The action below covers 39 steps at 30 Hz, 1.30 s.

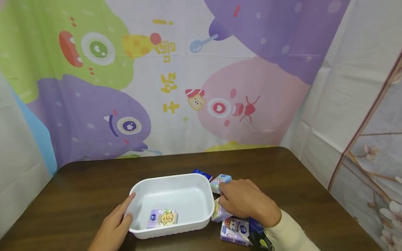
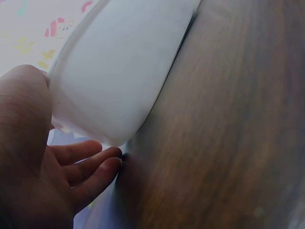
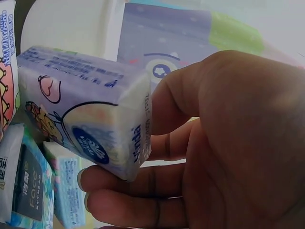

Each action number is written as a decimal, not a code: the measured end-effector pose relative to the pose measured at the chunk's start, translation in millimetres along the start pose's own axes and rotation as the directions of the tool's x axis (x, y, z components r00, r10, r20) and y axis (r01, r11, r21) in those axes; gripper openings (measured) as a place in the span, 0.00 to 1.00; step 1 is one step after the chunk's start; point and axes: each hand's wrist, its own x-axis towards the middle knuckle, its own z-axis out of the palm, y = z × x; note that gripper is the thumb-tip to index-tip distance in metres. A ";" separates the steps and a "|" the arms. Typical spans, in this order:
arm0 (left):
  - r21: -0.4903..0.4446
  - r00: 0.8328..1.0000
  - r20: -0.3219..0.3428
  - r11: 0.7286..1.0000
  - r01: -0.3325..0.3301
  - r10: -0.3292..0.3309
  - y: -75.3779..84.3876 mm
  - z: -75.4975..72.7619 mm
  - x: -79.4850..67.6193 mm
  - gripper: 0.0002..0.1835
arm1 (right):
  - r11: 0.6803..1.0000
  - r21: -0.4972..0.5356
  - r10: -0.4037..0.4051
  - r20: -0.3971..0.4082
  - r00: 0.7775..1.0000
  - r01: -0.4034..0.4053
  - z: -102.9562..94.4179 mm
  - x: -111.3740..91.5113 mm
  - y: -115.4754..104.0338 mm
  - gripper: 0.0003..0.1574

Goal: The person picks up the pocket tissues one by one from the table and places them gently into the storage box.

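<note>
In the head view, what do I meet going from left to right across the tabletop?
Left hand, white tray with a small tissue pack inside, light blue packet, right hand.

“Vinda” on the lilac pack (image 3: 86, 105); “Face” on the blue pack's (image 3: 47, 186) dark label (image 3: 28, 191).

Lilac cartoon-print pkt (image 3: 88, 107), wht tub (image 1: 186, 198)

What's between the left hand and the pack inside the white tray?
The left wall of the white tray, then a bare strip of its floor, in the head view.
</note>
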 end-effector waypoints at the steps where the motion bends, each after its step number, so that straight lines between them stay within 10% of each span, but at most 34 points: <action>1: 0.000 1.000 0.002 1.000 0.002 -0.002 -0.1 0.0 -0.3 0.28 | 1.000 0.003 -0.001 0.000 1.000 0.001 0.2 0.2 -0.1 0.08; 39: -0.051 0.994 0.082 0.996 0.070 -0.066 0.7 -1.7 1.8 0.29 | 0.999 -0.051 0.007 -0.217 0.976 -0.018 3.6 2.0 1.7 0.04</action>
